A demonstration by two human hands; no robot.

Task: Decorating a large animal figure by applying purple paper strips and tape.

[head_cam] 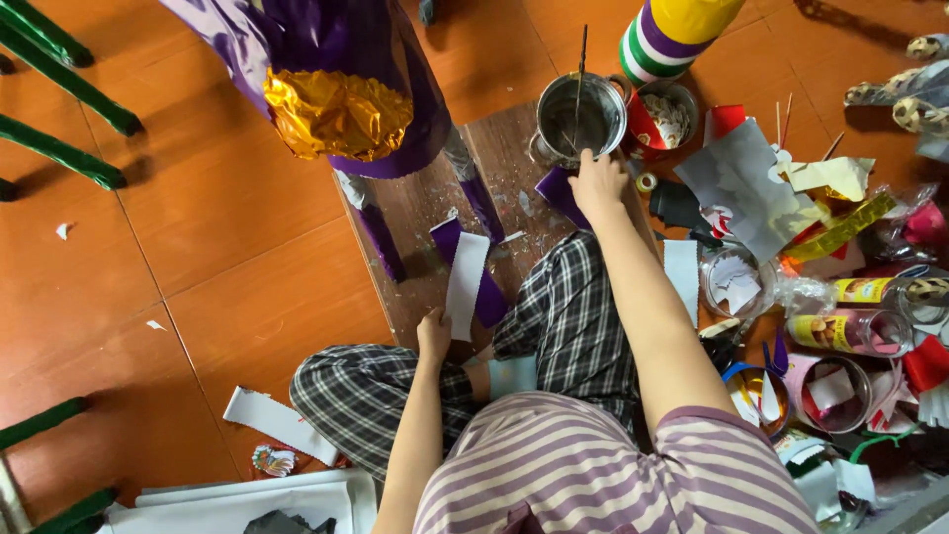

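The left hand (433, 334) pinches the near end of a white paper strip (466, 284) lying on the wooden board (415, 213); thin, floppy, easily creased. The right hand (597, 184) presses purple paper (556, 193) flat beside the metal pot (580, 121).

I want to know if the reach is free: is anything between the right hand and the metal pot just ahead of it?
Nothing visible. The right hand lies on a purple paper piece right at the base of the metal pot, with no object between them.
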